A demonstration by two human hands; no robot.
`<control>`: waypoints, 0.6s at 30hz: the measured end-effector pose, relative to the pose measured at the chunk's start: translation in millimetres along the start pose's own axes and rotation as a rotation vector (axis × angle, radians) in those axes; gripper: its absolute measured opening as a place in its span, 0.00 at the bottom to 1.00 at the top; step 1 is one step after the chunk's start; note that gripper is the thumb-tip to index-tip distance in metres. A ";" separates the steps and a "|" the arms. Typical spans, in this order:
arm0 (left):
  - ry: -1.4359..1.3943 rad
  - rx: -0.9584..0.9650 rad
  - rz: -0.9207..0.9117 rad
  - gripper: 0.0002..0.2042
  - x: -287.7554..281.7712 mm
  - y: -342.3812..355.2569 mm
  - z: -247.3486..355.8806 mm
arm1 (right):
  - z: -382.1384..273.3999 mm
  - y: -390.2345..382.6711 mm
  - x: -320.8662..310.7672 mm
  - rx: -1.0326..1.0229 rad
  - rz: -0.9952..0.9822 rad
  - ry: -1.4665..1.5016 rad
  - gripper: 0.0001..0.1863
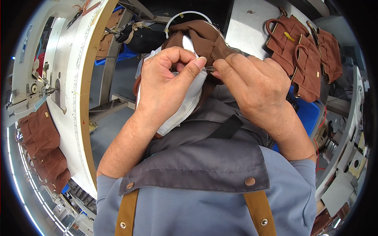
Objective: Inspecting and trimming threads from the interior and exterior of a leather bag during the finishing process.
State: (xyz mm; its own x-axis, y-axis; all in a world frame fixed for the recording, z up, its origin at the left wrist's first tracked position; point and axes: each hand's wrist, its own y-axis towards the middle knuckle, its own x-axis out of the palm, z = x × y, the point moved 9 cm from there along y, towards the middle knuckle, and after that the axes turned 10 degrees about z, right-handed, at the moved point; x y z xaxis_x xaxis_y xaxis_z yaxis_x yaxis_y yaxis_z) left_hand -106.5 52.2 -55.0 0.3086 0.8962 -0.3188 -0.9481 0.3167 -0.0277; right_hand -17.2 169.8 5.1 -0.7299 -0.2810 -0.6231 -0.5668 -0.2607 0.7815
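A brown bag (201, 37) lies over my lap, with its white lining (183, 108) turned out. My left hand (163, 80) is closed in a pinch on the lining's edge, thumb against forefinger. Right beside it, my right hand (258, 78) is closed too, its thumb and forefinger pressed together at the same edge. Between the two sets of fingertips shows a thin, metallic-looking sliver (210, 68), too small to name. Folds of the bag and my fingers hide the exact spot where both hands meet.
On my left stands a white sewing machine table (75, 98) with brown bags (41, 129) at its far side. Several finished-looking brown bags (307, 70) rest on a grey metal surface (250, 25) at the right. Below them is a blue bin (307, 116).
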 end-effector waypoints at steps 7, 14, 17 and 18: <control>-0.005 -0.018 0.006 0.09 2.0 -0.8 0.4 | -3.1 -0.1 0.7 -0.023 0.018 -0.007 0.05; -0.035 -0.039 0.003 0.09 3.7 -2.8 -2.2 | -2.7 0.4 1.0 -0.042 0.009 -0.058 0.04; -0.044 -0.058 0.004 0.09 5.0 -3.5 -3.9 | -3.3 -0.8 1.6 -0.061 0.010 -0.061 0.03; -0.025 -0.050 -0.004 0.09 5.7 -3.4 -3.3 | -3.7 -1.4 2.5 -0.072 0.009 -0.062 0.03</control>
State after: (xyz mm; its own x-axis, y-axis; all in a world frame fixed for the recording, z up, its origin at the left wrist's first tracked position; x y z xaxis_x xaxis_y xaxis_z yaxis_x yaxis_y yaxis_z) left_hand -101.8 55.2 -59.8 0.3132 0.9029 -0.2945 -0.9494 0.3046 -0.0760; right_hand -16.8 166.1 2.4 -0.7584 -0.2270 -0.6109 -0.5324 -0.3249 0.7817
